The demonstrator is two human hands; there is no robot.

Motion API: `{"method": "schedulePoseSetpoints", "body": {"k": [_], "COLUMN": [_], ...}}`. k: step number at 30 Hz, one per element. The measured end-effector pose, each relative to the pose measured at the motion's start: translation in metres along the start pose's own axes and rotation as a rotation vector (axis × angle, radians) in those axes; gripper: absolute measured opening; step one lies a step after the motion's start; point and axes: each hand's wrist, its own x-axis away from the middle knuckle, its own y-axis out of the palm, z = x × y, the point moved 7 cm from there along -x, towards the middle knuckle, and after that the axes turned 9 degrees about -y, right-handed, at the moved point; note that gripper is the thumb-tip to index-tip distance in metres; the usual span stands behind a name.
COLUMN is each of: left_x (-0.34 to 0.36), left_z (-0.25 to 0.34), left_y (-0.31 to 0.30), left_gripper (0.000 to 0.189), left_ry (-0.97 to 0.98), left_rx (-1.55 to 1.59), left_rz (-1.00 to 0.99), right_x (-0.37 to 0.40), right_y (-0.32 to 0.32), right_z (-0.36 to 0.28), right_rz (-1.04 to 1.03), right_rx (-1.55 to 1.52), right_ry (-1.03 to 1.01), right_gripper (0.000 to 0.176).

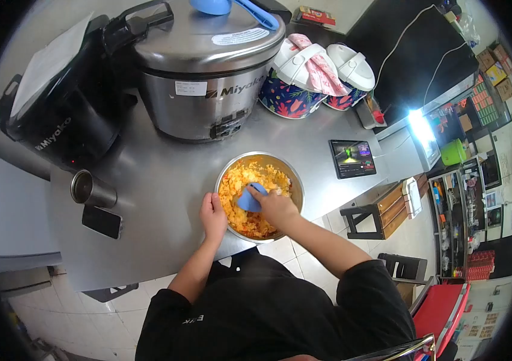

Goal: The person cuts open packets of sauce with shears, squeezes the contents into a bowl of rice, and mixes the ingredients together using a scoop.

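Note:
A round metal bowl [299, 180] full of orange-yellow rice [241, 175] stands near the front edge of the steel table. My left hand [213, 218] grips the bowl's left rim, thumb up along its side. Over the middle of the rice, my right hand [277, 207] is closed on a blue scoop [250, 200], whose blade touches the rice. The fingers of that hand are partly hidden behind its back.
Behind the bowl stands a large steel Miyako cooker [199, 108], with a black cooker [69, 120] at its left. A metal cup [95, 190] and a phone [102, 222] lie at left. Patterned pots [292, 96] and a tablet [352, 159] are at right.

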Motion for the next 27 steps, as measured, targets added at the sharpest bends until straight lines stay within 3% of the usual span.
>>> {"method": "schedulePoseSetpoints", "body": {"k": [2,5,6,9,11,12,15,17,18,20,23,25,27], "left_x": [0.002,0.014,0.016,0.032,0.04,0.029,-0.009,-0.041,-0.045,-0.051,-0.04,-0.039,-0.039], "left_z": [0.001,0.0,-0.001,-0.007,0.0,-0.002,-0.007,0.02,0.018,0.01,-0.003,0.005,0.003], "left_y": [-0.005,-0.002,0.0,-0.002,0.001,-0.004,-0.003,0.02,0.024,0.034,0.033,0.034,0.036], "left_gripper": [0.026,0.025,0.025,0.026,0.027,0.027,0.028,0.028,0.028,0.029,0.028,0.026,0.024], "left_ry": [-0.015,-0.017,-0.014,-0.021,-0.061,-0.054,-0.164,-0.045,-0.039,-0.018,-0.086,-0.076,-0.059], "left_rx": [-0.041,0.01,0.005,0.042,-0.184,-0.18,0.078,0.148,0.15,-0.137,0.064,0.063,0.067], "left_rz": [0.012,0.086,0.085,0.05,-0.204,-0.198,-0.199,-0.154,-0.153,-0.106,-0.112,-0.131,-0.154], "right_x": [0.014,0.035,0.023,0.002,-0.003,0.006,-0.008,-0.021,-0.023,-0.01,0.009,-0.009,-0.025], "right_y": [-0.024,0.003,0.027,0.002,-0.016,-0.042,-0.071,-0.057,-0.034,-0.022,-0.057,-0.076,-0.082], "right_z": [0.001,-0.014,-0.011,-0.001,0.021,0.027,0.028,0.023,0.01,-0.001,0.006,0.008,-0.01], "right_rz": [-0.021,-0.161,-0.025,0.057,-0.002,0.004,0.099,0.198,0.169,0.083,-0.078,-0.037,0.17], "right_rx": [-0.024,0.027,0.049,0.08,0.136,0.131,0.186,0.241,0.236,0.222,0.394,0.423,0.608], "right_ry": [0.028,0.082,0.088,0.079,-0.026,-0.033,0.003,0.051,-0.057,-0.201,-0.372,-0.445,-0.859], "right_gripper": [0.054,0.053,0.051,0.051,0.053,0.053,0.055,0.056,0.056,0.056,0.049,0.044,0.041]}}
